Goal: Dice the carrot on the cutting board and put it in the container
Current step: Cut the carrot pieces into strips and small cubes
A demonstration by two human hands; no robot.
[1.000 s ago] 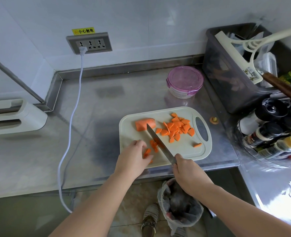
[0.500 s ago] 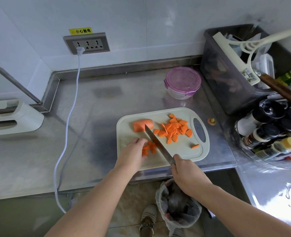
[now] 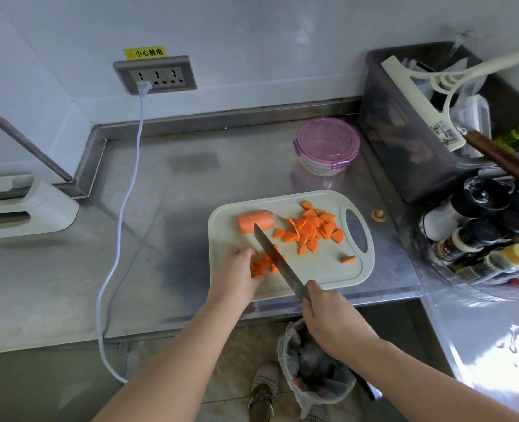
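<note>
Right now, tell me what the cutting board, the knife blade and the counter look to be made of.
Cutting board: probably plastic, matte cream, with a moulded rim groove and handle hole.
Knife blade: metal, likely steel, grey with a dull sheen.
Counter: looks like stainless steel, brushed, showing blurred reflections and a folded-up back edge.

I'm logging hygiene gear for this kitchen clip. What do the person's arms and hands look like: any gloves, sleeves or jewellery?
Both forearms are bare to the frame's edge, no sleeves showing. The left hand and right hand wear no gloves, and no ring, watch or bracelet is visible.
</note>
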